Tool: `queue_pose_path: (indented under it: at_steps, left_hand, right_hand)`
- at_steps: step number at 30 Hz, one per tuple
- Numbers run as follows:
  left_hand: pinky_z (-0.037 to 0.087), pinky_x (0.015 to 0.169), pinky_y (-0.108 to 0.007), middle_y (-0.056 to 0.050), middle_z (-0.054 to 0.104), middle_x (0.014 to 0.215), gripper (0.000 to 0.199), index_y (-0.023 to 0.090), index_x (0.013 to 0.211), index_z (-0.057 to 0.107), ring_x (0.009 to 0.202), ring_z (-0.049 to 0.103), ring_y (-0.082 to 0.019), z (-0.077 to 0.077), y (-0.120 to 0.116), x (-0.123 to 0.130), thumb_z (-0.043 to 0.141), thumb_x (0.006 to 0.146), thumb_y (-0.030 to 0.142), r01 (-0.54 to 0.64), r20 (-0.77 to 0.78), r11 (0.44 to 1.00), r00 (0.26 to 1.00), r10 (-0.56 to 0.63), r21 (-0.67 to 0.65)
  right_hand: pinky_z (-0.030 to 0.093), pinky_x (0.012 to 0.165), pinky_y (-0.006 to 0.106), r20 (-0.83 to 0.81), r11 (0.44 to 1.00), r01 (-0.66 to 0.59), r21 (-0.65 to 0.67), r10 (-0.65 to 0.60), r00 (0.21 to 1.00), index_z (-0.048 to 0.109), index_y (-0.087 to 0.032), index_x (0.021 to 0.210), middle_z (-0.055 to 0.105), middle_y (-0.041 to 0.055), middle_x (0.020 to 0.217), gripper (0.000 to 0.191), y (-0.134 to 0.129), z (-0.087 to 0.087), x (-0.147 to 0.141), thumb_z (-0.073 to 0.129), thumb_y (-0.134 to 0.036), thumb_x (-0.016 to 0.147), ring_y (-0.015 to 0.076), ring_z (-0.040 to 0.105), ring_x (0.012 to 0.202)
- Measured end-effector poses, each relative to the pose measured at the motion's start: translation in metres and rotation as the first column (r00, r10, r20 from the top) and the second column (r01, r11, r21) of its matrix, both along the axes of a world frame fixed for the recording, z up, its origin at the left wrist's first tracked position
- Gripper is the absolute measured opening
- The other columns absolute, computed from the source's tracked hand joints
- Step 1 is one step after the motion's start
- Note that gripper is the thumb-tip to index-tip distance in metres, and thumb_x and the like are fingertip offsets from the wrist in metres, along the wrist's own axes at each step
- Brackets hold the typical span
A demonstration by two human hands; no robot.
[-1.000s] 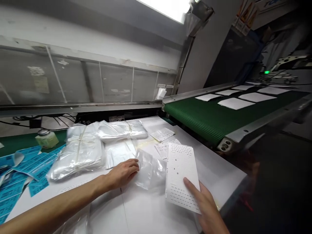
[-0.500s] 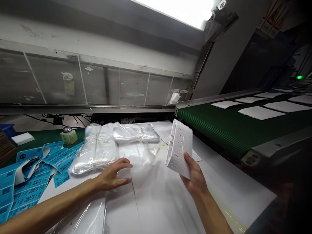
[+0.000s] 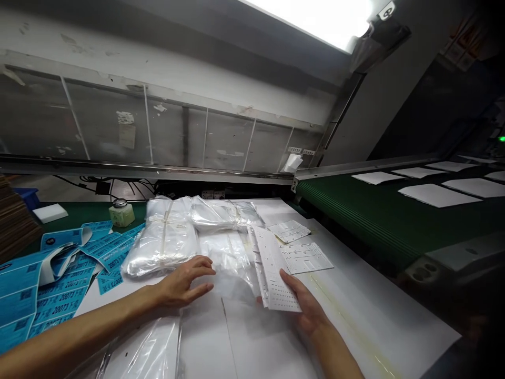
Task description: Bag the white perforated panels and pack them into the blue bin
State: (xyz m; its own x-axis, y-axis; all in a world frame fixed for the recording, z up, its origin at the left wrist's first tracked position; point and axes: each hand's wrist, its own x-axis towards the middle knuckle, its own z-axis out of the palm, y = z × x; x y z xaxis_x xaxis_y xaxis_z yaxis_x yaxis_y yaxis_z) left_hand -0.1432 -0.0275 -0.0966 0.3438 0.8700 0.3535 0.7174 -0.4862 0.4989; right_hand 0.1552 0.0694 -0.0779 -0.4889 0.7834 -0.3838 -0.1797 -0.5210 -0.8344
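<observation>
Two bare hands are at a loose clear plastic bag point(image 3: 226, 263) on a white work table point(image 3: 366, 316). The left hand point(image 3: 181, 284), fingers spread and slightly curled, lies just left of the bag, while the right hand point(image 3: 305, 310) pinches a white perforated plastic panel point(image 3: 272, 268) at the bag's right edge, thumb on top, other fingers hidden beneath. Two tied bag bundles point(image 3: 165, 242) lie beyond the bag, flat perforated sheets point(image 3: 303, 258) to its right, and blue printed labels point(image 3: 59, 279) far to its left.
</observation>
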Motion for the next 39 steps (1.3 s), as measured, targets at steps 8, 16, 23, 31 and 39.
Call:
queue_pose_path:
  at_steps: [8,16,23,31,39]
  left_hand:
    - [0.042,0.095,-0.043,-0.011,0.043,0.129,0.053,0.024,0.127,0.042,0.116,0.044,-0.027,-0.016,0.008,0.009,0.055,0.076,0.015,-0.071,-0.102,0.996,0.993,0.064,-0.06]
    - [0.044,0.095,-0.038,-0.006,0.054,0.122,0.029,0.023,0.107,0.061,0.113,0.051,-0.022,-0.016,0.027,0.02,0.048,0.082,0.018,-0.319,0.364,0.939,0.865,0.344,-0.13]
    - [0.054,0.064,-0.033,-0.011,0.069,0.094,0.025,0.013,0.097,0.064,0.073,0.067,-0.02,-0.012,0.056,0.035,0.052,0.076,0.018,-0.438,0.557,0.792,0.563,0.61,-0.425]
    - [0.041,0.095,-0.035,-0.007,0.058,0.119,0.029,0.021,0.112,0.056,0.112,0.052,-0.021,0.046,0.052,0.045,0.047,0.086,0.029,-0.472,0.495,0.878,0.746,0.445,-0.079]
    - [0.043,0.056,-0.032,-0.01,0.064,0.078,0.039,0.018,0.078,0.063,0.068,0.06,-0.024,0.006,0.034,0.079,0.04,0.087,0.048,-0.197,-0.4,0.976,0.905,0.144,-0.096]
  right_hand:
    - [0.054,0.077,0.043,-0.049,0.995,0.059,-0.075,-0.063,0.997,0.058,-0.01,0.109,0.07,0.0112,0.093,0.05,-0.041,-0.018,0.0,0.066,-0.045,0.074,0.0285,0.067,0.085]
    - [0.049,0.085,0.05,-0.144,0.971,0.098,-0.216,-0.131,0.981,0.047,-0.009,0.119,0.07,0.012,0.097,0.052,-0.069,-0.02,0.009,0.062,-0.039,0.08,0.03,0.066,0.089]
    - [0.052,0.067,0.032,0.076,0.968,0.186,-0.168,-0.176,0.981,0.054,-0.011,0.112,0.072,0.0095,0.088,0.053,-0.067,-0.02,0.017,0.067,-0.045,0.074,0.026,0.067,0.085]
    - [0.052,0.072,0.035,0.2,0.997,0.055,-0.045,-0.045,0.979,0.056,-0.009,0.113,0.071,0.0129,0.093,0.052,-0.061,-0.018,0.007,0.066,-0.043,0.075,0.0277,0.067,0.087]
    - [0.053,0.074,0.035,0.111,0.95,0.295,-0.105,-0.284,0.952,0.055,-0.012,0.119,0.07,0.0109,0.101,0.06,-0.068,-0.029,0.023,0.067,-0.048,0.072,0.028,0.064,0.095]
